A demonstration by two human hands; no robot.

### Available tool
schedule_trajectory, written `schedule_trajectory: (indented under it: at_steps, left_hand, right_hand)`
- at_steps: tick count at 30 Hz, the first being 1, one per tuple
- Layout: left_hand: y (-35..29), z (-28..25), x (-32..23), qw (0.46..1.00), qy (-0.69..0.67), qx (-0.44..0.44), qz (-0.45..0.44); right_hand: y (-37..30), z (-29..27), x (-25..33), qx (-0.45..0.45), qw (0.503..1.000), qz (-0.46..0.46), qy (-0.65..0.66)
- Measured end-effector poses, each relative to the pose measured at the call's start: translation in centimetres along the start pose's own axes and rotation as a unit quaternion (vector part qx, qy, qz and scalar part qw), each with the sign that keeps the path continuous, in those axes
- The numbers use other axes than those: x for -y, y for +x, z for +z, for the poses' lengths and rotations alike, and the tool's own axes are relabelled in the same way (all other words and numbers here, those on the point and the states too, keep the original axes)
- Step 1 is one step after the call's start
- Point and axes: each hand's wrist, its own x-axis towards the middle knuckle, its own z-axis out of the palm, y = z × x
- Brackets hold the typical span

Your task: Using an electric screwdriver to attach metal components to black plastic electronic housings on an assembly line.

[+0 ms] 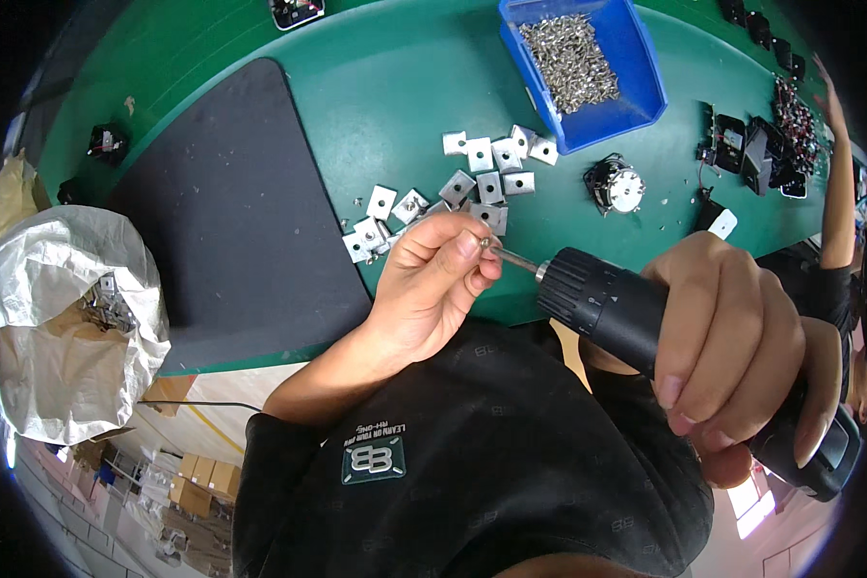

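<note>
My left hand pinches a small screw between thumb and fingertips, over the table's near edge. The tip of a driver bit meets the screw or sits right beside it; the exact contact is too small to tell. That bit belongs to a black cordless drill, whose body my right hand wraps round from the right. Just beyond my left hand, several silvery square metal pieces with a hole lie scattered on the green table. Some are partly hidden by my fingers.
A blue bin of small screws stands at the far side. Right of the pieces sits a round black-and-white part; black parts and wires lie farther right, near another person's arm. A dark mat and lined bag are left.
</note>
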Motion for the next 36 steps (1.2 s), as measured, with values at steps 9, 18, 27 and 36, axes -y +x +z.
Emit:
schedule_trajectory:
  at_steps: [9,18,27,36]
  left_hand:
    - [0.0,-0.8,-0.1,0.999,0.008,0.025,-0.018]
    - [-0.3,-1.5,-0.7,0.978,0.194,0.052,0.057]
    - [-0.2,-1.9,-0.2,0.954,0.250,0.083,0.142]
    - [-0.6,-1.7,-0.7,0.928,0.326,0.072,0.164]
  right_hand:
    - [-1.1,0.5,2.9,0.000,0.993,0.083,-0.087]
    - [-0.9,0.2,3.4,0.018,0.989,0.126,-0.069]
    - [-1.1,0.3,3.6,0.020,0.988,0.136,-0.070]
    - [-1.3,-0.1,3.7,0.043,0.985,0.156,-0.059]
